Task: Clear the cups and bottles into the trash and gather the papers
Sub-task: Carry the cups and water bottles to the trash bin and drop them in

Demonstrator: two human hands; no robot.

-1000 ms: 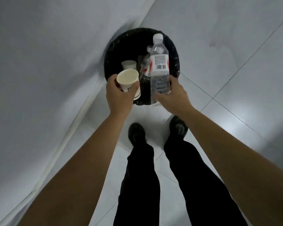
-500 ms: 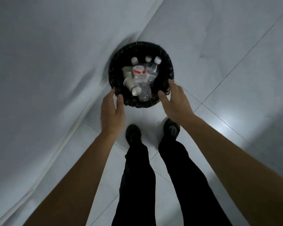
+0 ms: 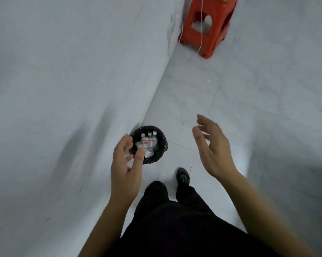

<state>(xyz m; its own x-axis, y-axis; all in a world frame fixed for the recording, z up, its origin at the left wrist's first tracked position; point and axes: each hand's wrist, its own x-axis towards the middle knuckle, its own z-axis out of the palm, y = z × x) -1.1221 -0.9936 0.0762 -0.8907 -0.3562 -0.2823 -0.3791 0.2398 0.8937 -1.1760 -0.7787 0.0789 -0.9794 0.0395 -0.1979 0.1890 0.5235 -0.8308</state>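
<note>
The left hand and right hand are held open and empty, since the bottles and what appear to be cups are lodged in the bin beside the wall.

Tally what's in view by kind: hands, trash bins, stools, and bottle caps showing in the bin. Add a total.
Hands: 2 (left hand, right hand, both empty)
Trash bin: 1
Red stool: 1
Bottle caps: 3
Total: 7
</note>
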